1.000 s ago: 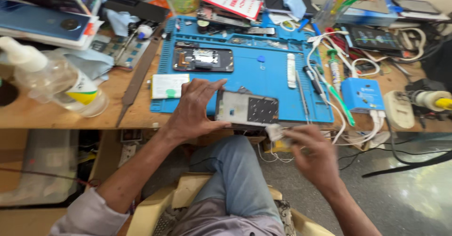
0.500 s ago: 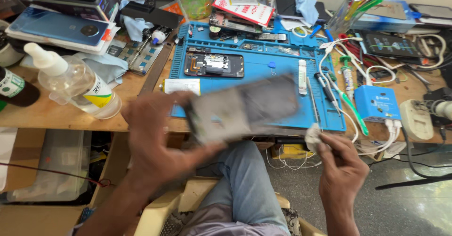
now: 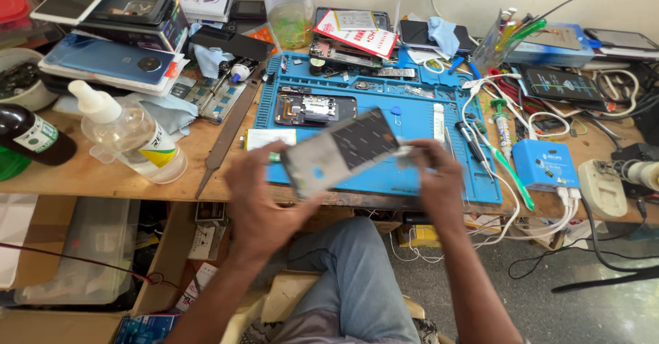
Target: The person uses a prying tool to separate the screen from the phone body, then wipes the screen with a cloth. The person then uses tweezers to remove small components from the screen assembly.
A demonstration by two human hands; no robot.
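Here, 2 hands are holding a phone panel point(image 3: 341, 150) over the front edge of a cluttered wooden bench point(image 3: 103, 179).
The left hand point(image 3: 264, 203) is gripping its lower-left end; the right hand point(image 3: 434, 179) is pinching near its upper-right end, long axis slanting, above a blue mat point(image 3: 412, 172), leaving open room only below.

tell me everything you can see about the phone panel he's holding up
The panel is a flat, thin rectangle, blurred, with a dark grid-like patch on its upper right half and a pale grey lower left half bearing a small blue spot. It is tilted, raised above the front edge of the blue mat. The left hand holds its lower left end in its grip; the right hand meets its right end, seemingly pinching something small and pale there.
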